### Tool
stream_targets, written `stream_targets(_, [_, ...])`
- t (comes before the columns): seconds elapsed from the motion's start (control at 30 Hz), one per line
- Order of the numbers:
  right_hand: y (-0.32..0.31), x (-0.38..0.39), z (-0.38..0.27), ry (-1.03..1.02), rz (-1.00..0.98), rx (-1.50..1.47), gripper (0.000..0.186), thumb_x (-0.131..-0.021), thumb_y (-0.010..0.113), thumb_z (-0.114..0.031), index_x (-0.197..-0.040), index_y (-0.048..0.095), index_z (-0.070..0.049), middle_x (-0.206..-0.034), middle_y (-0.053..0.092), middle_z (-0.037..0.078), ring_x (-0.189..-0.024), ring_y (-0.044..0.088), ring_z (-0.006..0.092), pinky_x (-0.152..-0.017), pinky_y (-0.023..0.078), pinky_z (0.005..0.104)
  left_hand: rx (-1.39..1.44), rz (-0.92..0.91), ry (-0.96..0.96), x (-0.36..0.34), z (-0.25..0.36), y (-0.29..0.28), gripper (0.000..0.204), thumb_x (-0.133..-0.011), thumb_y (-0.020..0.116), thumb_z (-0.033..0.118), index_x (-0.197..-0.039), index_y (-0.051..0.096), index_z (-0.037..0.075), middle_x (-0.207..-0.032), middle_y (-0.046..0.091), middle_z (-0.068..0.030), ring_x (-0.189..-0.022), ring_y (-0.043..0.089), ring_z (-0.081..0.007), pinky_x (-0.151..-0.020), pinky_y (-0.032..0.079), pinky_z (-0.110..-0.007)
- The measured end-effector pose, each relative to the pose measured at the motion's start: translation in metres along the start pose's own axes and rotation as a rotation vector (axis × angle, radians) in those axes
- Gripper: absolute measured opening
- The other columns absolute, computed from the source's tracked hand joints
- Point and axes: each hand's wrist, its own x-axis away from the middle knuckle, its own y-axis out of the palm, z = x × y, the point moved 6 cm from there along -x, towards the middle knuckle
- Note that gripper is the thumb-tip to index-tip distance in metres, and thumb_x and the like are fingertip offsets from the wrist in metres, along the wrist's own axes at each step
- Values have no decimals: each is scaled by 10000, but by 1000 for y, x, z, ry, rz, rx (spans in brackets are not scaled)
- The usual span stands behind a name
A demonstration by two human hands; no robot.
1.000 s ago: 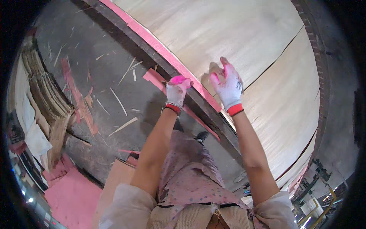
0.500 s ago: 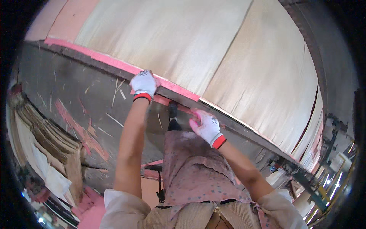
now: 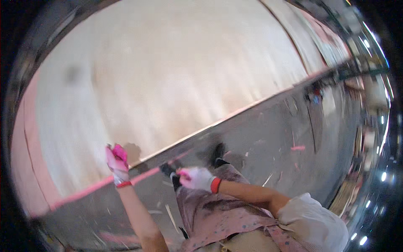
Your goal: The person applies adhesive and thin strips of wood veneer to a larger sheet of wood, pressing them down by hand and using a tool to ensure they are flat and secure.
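Observation:
The picture is smeared by motion. A large pale veneer sheet [image 3: 168,84] fills the upper left, lying on a stack with a pink front edge [image 3: 79,192]. My left hand [image 3: 116,164], in a white glove with pink fingertips, is at the sheet's near edge with its fingers curled over it. My right hand [image 3: 197,178], in the same kind of glove with a red cuff, is curled just below the pink edge, over the floor. The blur hides whether it holds anything.
Grey concrete floor [image 3: 268,138] with scattered wood slivers and a pink scrap [image 3: 297,148] runs to the right. My dark shoes [image 3: 218,152] stand close to the stack. Blurred racks and lights line the far right rim.
The view has swung hard to the right, so the sheet now lies upper left. Both hands have dropped lower in the picture and stay by the sheet's pink-edged border.

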Motion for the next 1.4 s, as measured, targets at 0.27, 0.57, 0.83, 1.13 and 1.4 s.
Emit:
stream_targets(0.27, [-202, 108, 190, 224, 264, -238, 375, -826, 619, -261, -1140, 587, -59, -1013, 670, 145, -933, 658, 245, -824, 522, 339, -1264, -261, 414, -56, -279, 321, 688, -775, 731, 176, -1348, 397, -10, -1271, 532, -147, -1100, 558, -201, -919, 432, -300])
stream_targets(0.57, [-402, 211, 386, 400, 977, -574, 344, -818, 640, -206, -1120, 583, -51, -921, 663, 65, -816, 614, 136, -723, 511, 280, -2065, -784, 297, -86, -420, 434, 762, -696, 654, 201, -1376, 334, 75, -1275, 438, -212, -1185, 437, -388, -948, 428, -432])
stream_targets(0.83, [-392, 74, 362, 232, 791, -389, 410, -770, 639, -227, -1130, 546, -57, -980, 651, 159, -866, 643, 297, -771, 510, 395, -2260, -704, 25, -76, -429, 456, 773, -693, 620, 152, -1392, 296, 223, -1217, 407, -188, -1111, 460, -405, -837, 482, -488])
stream_targets(1.13, [-396, 19, 315, 412, 477, -23, 376, -785, 601, -356, -1016, 547, -63, -862, 648, 176, -800, 639, 348, -695, 500, 467, -2334, -662, -118, -83, -422, 451, 753, -733, 598, 181, -1414, 290, 271, -1255, 444, -210, -1089, 513, -369, -780, 506, -467])
stream_targets(1.4, [-418, -14, 320, 357, 128, 336, 185, -849, 518, -217, -884, 659, -102, -858, 669, 149, -819, 662, 304, -696, 516, 422, -2498, -557, -30, -80, -445, 458, 676, -780, 545, 143, -1397, 325, 312, -1326, 389, -297, -1152, 442, -463, -862, 467, -503])
